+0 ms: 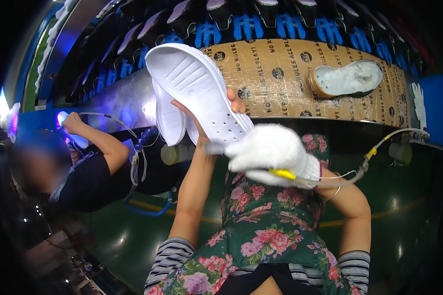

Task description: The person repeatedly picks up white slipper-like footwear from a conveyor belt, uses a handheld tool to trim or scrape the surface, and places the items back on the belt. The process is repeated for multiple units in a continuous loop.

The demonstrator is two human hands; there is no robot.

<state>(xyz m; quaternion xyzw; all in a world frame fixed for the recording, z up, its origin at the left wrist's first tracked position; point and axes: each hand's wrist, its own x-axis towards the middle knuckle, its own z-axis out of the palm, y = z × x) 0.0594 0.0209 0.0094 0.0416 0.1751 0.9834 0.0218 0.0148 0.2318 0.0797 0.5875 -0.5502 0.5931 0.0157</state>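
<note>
My bare left hand [236, 102] grips a white shoe sole [194, 83], held tilted with its grooved, hole-dotted inner face toward me. A second white sole [170, 115] hangs just behind and left of it; whether the same hand holds it I cannot tell. My right hand [273, 153], in a white knit glove, is closed around a slim tool [214, 148] at the heel end of the front sole. Motion blurs the tool's tip. A clear hose [349, 181] with yellow joints runs from this hand to the right.
A cardboard-covered bench [280, 105] carries a whitish, smeared sole [347, 78] at right. Shoe uppers [221, 14] and blue holders [247, 28] line the back. A white glove [419, 105] lies far right. At left, a co-worker's hand [74, 123] holds a lit sole.
</note>
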